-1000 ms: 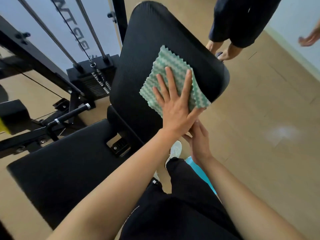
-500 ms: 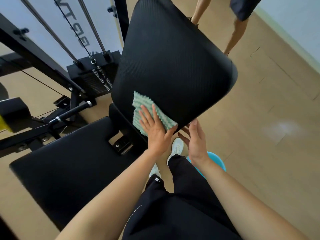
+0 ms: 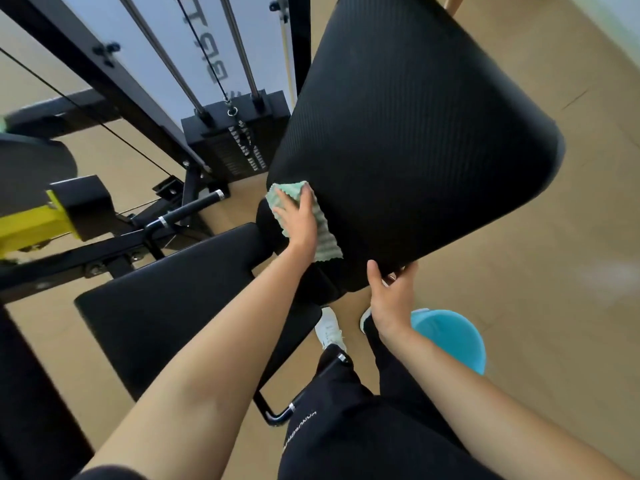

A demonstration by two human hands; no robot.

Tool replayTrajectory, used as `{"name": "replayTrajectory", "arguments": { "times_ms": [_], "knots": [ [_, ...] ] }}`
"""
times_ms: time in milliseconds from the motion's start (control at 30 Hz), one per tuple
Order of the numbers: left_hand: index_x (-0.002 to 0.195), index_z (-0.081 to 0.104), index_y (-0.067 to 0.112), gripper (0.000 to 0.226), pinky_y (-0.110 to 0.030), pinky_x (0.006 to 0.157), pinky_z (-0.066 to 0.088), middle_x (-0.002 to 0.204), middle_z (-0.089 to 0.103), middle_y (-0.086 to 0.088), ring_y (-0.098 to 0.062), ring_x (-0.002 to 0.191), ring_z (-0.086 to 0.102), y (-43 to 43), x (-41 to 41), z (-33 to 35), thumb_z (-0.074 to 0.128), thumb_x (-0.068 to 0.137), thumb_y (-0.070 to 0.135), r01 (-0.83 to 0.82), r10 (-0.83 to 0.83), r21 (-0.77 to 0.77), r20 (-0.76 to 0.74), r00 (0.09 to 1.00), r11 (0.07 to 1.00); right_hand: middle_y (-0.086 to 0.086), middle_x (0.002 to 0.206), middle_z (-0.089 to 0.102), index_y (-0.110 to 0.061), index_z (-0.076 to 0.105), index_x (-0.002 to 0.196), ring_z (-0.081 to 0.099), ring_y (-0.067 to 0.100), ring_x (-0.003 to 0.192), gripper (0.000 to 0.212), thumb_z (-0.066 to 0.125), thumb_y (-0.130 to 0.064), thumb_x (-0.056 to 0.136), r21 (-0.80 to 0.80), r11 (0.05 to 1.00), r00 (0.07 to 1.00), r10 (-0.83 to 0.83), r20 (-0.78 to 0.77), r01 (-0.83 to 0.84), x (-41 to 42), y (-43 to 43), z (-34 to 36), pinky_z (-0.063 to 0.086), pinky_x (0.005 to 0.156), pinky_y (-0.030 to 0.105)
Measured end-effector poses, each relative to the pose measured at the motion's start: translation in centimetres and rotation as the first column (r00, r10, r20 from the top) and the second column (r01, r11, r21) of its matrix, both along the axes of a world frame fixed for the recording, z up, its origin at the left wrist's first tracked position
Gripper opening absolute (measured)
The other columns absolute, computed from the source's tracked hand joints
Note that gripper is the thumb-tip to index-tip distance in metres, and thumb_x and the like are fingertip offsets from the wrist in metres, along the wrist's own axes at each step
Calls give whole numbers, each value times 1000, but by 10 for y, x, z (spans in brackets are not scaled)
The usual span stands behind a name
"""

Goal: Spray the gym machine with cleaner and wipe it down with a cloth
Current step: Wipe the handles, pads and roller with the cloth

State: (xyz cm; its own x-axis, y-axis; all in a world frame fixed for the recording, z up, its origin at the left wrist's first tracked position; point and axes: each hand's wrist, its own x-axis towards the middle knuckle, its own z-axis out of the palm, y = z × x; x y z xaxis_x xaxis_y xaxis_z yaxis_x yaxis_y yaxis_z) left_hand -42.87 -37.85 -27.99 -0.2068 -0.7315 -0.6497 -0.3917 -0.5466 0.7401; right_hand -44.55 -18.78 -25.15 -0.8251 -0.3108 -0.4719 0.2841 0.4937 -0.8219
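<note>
At the bottom of the frame are black trousers [image 3: 363,427], with a white shoe [image 3: 329,330] on the tan floor [image 3: 536,306] and a light blue bucket [image 3: 453,337] just right of it. Above the bucket, the right hand [image 3: 391,296] pinches the lower edge of the black back pad [image 3: 415,133], thumb on the ribbed front face and fingers curled behind the edge. Left of it, the left hand [image 3: 299,220] lies flat with fingers straight and close together, pressing the green-and-white cloth [image 3: 325,237] against the pad's lower left corner. The cloth sits under the palm and fingers, its zigzag edges showing past the fingertips at the top and below the wrist toward the right. The tilted pad fills the upper middle of the frame. The black seat pad [image 3: 166,306] stretches to the lower left under the forearm. Beyond it stand a black handle [image 3: 187,211] with a chrome ring, a yellow frame part [image 3: 27,223] at the left edge, and the weight stack [image 3: 235,140] with steel guide rods [image 3: 162,53] rising to the upper left.
</note>
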Motion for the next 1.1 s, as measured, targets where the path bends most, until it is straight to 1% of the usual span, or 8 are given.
{"name": "replayTrajectory", "arguments": {
  "times_ms": [133, 233, 333, 467, 667, 733, 900, 1100],
  "knots": [
    [163, 9, 35, 83, -58, 126, 9, 172, 0, -6, -34, 157, 11, -69, -15, -2, 31, 95, 77, 15, -13, -13, 116, 993, 1000, -3, 137, 60, -23, 38, 150, 61, 16, 127, 60, 69, -32, 99, 22, 1000, 1000, 17, -3, -17, -2, 2, -2, 51, 111, 40],
    [164, 17, 25, 69, -54, 126, 3, 173, 4, -3, -34, 158, 3, -78, -25, 7, 29, 104, 59, 79, -61, -158, 117, 991, 984, -7, 135, 59, -22, 36, 152, 60, 13, 127, 62, 68, -30, 100, 8, 1000, 1000, 15, 16, -16, -2, 3, 2, 51, 102, 20],
    [165, 2, 23, 64, -56, 124, -11, 172, -13, -6, -37, 156, -17, -37, -42, 34, 24, 108, 42, 213, -181, -367, 121, 976, 906, -8, 131, 60, -19, 38, 152, 63, 11, 119, 61, 69, -25, 99, -16, 1000, 999, 11, 37, -10, -4, 5, 7, 49, 85, 2],
    [162, -14, 27, 74, -58, 122, -19, 170, -22, 0, -30, 155, -26, 43, -61, 72, 24, 103, 50, 281, -329, -618, 39, 943, 734, -4, 127, 65, -15, 45, 148, 67, 0, 105, 60, 74, -14, 95, -26, 1000, 999, 9, 48, -8, -10, 6, 7, 50, 80, 5],
    [163, -1, 28, 70, -56, 123, -17, 167, -22, 5, -31, 156, -22, 95, -46, 66, 32, 104, 45, 393, -512, -761, 93, 854, 517, 0, 122, 69, -15, 49, 143, 71, 13, 108, 54, 71, -6, 94, 4, 997, 997, 72, 8, -72, -16, 9, 4, 52, 79, 15],
    [163, -4, 30, 71, -55, 123, -18, 168, -23, 6, -28, 157, -22, 84, -31, 44, 31, 104, 48, 404, -501, -733, 100, 860, 547, -2, 129, 67, -17, 46, 147, 70, 9, 110, 60, 73, -9, 94, -4, 998, 997, 67, 27, -67, -17, 8, 6, 49, 78, 7],
    [160, -14, 23, 76, -55, 126, -11, 170, -22, -6, -24, 157, -19, 37, 6, -19, 17, 101, 59, 290, -284, -417, 79, 956, 861, -6, 133, 61, -16, 46, 148, 59, -11, 101, 57, 70, -30, 98, 41, 989, 989, 139, 51, -141, -14, 11, -3, 42, 76, -4],
    [164, -2, 15, 68, -37, 129, 3, 172, 5, -8, -26, 159, 5, -34, 35, -72, 17, 109, 50, 149, -144, -121, 50, 988, 981, -9, 126, 62, -19, 48, 142, 60, -7, 103, 52, 68, -38, 98, 103, 982, 983, 147, 107, -158, 0, 8, -26, 44, 76, -3]
  ]
}}
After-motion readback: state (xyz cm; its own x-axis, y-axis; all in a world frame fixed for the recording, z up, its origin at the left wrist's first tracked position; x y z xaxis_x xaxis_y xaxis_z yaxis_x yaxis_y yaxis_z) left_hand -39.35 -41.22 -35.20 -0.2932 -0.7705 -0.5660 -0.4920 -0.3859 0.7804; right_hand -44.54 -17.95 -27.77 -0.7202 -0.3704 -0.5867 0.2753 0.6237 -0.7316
